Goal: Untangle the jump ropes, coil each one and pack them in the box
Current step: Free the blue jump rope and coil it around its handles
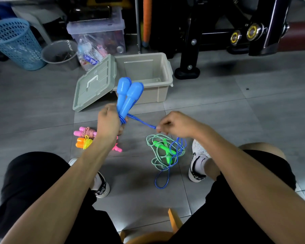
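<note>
Left hand (107, 120) grip holds both blue handles (128, 97) upright; right hand (174, 125) grip pinches the blue rope (141, 121) stretched between them.

Single head view, looking forward-down, close over floor (218, 106) between knees.

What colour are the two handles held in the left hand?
Blue handles, gripped by the left hand; head view.

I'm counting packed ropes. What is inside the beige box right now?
No rope shows inside the beige box; only its bare floor and back wall are visible. The blue handles and the near wall cover the front part.
</note>
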Demonstrator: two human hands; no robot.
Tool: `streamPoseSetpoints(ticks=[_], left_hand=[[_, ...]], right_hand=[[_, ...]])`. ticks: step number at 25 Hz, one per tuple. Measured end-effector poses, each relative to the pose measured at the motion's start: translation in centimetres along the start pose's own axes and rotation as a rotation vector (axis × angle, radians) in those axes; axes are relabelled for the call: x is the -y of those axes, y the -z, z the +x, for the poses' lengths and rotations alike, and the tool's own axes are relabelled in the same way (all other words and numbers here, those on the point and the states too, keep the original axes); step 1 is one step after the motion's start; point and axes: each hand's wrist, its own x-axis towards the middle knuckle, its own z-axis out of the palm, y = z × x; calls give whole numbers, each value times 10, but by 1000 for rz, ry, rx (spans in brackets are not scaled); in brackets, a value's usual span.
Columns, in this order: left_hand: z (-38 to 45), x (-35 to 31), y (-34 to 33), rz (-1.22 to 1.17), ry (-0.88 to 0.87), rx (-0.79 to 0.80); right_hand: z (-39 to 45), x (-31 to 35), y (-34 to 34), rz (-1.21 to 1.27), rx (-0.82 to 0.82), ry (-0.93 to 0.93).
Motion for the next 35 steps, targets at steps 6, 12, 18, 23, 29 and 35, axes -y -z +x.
streamPoseSetpoints(ticks=[6, 12, 18, 23, 29, 35], left_hand=[[6, 21, -4, 760, -254, -59], [-17, 26, -10, 898, -578, 260], [-25, 25, -7, 932, -783, 481], [-27, 22, 10, 834, -805, 567], [-16, 18, 25, 349, -469, 472], [-2, 15, 7, -55, -153, 165]], right_hand=[[-13, 41, -16, -182, -45, 199], [-12, 32, 15, -70, -354, 259], [-2, 23, 17, -37, -383, 193], [5, 9, 35, 91, -226, 69], [11, -13, 42, 144, -218, 10], [8, -6, 3, 41, -65, -15]])
